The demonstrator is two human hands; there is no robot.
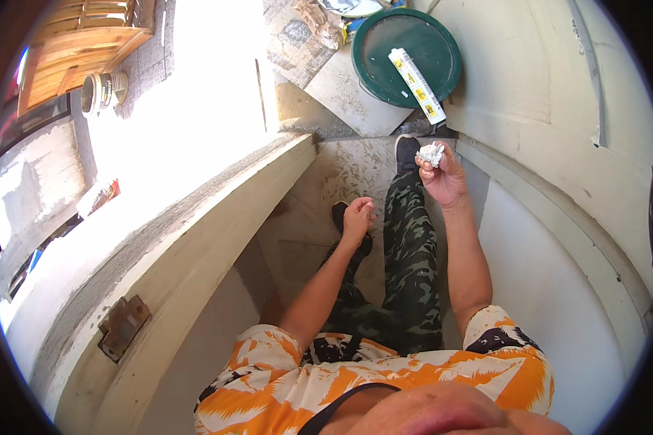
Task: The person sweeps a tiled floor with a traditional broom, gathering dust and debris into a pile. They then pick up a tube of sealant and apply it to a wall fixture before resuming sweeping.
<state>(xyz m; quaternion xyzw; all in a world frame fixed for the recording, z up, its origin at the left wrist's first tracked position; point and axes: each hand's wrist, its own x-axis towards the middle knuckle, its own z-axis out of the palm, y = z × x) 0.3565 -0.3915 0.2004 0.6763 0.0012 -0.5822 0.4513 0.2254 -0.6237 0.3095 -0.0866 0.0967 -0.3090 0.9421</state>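
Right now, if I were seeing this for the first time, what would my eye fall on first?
Probably the round green lid near the top, right of centre, with a white-and-yellow tube lying slantwise on it. Just below, the person's right hand holds a crumpled white wad. The boldly patterned orange, white and black shirt along the bottom also stands out.

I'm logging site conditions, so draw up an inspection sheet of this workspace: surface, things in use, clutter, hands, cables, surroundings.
Surface: tiled floor, smeared with dirt.
Things in use: crumpled white wad, in the right hand.
Clutter: round green lid with a cartridge tube lying on it.
Hands: right pinches the wad; left hand curled, nothing seen in it.
Cables: nothing seen.
Surroundings: cream frame with a metal hinge plate, at left; slatted wooden piece beyond.
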